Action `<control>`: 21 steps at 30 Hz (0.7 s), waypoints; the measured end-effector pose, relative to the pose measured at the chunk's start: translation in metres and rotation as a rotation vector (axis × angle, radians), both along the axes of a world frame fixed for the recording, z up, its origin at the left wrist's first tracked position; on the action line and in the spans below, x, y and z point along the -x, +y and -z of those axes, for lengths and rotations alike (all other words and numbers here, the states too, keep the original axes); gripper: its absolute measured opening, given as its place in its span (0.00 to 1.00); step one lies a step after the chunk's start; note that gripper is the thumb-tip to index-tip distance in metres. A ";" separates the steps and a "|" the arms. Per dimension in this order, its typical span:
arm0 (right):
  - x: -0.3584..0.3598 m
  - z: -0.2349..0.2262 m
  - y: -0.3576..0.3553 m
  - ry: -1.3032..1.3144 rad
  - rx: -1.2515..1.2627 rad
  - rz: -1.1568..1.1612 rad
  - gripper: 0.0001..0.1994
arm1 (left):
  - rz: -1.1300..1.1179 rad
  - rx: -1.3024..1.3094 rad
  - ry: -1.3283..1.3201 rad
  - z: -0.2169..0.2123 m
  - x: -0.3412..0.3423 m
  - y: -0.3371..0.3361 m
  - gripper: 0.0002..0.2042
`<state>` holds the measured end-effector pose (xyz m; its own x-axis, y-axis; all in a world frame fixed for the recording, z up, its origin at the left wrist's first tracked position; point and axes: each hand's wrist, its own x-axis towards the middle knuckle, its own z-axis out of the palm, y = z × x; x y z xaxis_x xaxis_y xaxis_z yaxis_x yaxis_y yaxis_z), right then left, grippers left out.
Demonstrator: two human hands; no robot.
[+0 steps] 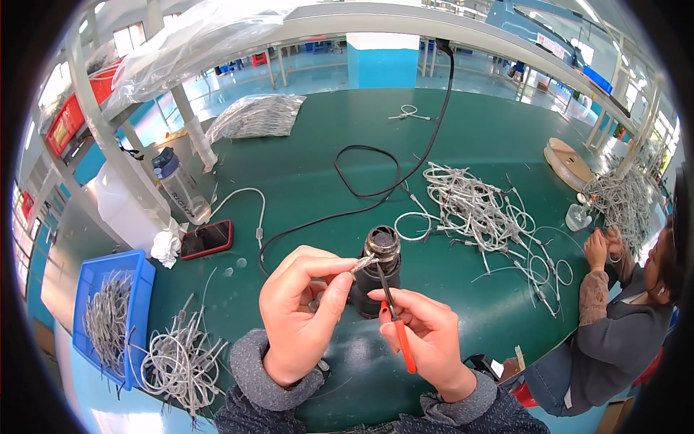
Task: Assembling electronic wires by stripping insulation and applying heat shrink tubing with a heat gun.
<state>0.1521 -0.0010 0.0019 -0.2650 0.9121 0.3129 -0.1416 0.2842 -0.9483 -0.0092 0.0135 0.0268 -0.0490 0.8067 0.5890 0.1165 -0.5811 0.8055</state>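
Near the middle of the bench, my left hand [303,307] pinches a small metal fitting [363,265] between thumb and fingertips. My right hand [426,336] grips a slim red-handled tool [405,346], whose thin dark tip reaches up to the fitting. Its exact kind is hard to make out. Just behind both hands stands a black cylindrical device [383,278], upright, with a metal-ringed round top. The fitting is held in front of that ring; whether they touch I cannot tell.
Looped wire cables [473,206] lie in a heap on the right of the green bench [318,188]. More cables [184,365] lie left, beside a blue bin [141,289]. A black cord [444,108] crosses the middle. A phone [207,239] and bottle [181,189] stand left; a co-worker [614,325] sits right.
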 end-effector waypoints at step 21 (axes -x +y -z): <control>-0.003 0.002 0.002 -0.008 -0.010 0.006 0.18 | -0.077 0.010 0.037 -0.001 -0.005 -0.001 0.07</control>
